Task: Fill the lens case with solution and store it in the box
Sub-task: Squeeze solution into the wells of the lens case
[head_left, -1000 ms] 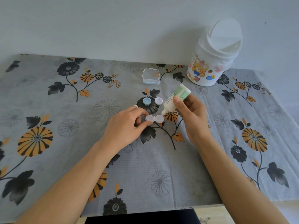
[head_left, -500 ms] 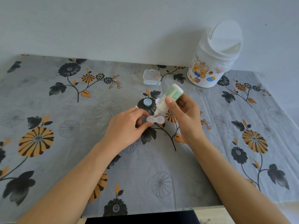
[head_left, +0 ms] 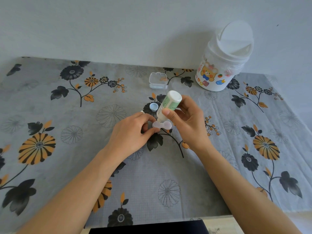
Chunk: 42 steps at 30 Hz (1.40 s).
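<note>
While uncapped, lens case [head_left: 161, 124] looks translucent white.

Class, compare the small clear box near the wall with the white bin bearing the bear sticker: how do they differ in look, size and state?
The clear box is see-through; the white bin is opaque, with a bear sticker. The clear box is low and much smaller; the white bin stands tall. The clear box has its lid hinged up, open; the white bin's swing lid sits closed. Both rest on the flowered tablecloth close to the wall.
</note>
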### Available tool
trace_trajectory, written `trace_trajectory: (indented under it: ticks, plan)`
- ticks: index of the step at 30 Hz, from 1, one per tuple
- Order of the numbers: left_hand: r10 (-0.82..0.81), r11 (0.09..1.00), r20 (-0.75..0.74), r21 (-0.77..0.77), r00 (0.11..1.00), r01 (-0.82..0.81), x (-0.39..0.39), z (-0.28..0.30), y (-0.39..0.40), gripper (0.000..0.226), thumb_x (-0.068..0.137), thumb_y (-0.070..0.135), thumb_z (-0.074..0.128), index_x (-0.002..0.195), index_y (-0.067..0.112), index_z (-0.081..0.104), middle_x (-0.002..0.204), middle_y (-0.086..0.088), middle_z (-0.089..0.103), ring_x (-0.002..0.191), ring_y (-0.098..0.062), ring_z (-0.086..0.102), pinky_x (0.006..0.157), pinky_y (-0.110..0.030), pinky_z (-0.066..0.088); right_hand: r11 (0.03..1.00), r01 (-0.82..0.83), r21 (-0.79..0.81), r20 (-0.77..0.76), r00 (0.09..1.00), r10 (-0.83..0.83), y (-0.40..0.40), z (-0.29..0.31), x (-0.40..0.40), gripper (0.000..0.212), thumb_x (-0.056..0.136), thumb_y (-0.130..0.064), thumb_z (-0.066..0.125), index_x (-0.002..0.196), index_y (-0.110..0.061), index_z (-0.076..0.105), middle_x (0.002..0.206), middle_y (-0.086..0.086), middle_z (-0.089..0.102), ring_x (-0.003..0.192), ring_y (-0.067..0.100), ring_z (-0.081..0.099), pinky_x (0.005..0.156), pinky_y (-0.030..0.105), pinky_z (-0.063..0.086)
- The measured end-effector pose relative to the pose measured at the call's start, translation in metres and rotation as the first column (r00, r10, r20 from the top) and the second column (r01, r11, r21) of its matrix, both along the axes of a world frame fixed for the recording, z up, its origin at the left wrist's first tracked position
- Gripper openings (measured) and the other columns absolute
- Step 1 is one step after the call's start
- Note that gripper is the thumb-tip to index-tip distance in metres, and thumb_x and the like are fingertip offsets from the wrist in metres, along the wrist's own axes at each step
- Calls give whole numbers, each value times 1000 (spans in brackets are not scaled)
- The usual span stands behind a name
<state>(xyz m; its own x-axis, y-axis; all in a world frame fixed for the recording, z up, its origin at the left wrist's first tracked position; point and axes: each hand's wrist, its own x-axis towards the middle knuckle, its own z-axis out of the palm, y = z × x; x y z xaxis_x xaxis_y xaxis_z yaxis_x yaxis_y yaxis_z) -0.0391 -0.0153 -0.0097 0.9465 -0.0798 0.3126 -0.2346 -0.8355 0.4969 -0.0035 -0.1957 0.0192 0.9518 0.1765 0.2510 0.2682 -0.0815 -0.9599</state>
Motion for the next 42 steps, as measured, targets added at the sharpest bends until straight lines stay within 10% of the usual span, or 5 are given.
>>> trace_trajectory:
  ticks: [30,42]
  plan:
    - [1,1000,-1,-21,1000,-1,0,0,-1,19,85,48,68,98,34,66,68,12,50,60,0,48,49,-20,27,996,-21,92,-17,1000,23,-6,-9,10,21,90,-16,74,109,-15,66,103,-3,75,100,12,72,81,23,56]
    - [-3,1000,-1,-13,1000,3,-1,1,-1,18,86,47,67,98,34,66,68,11,49,60,-1,48,50,-19,28,947,30,321,-270,961,61,-13,-14,16,41,80,-43,80,109,-15,72,113,8,75,114,30,68,102,48,51]
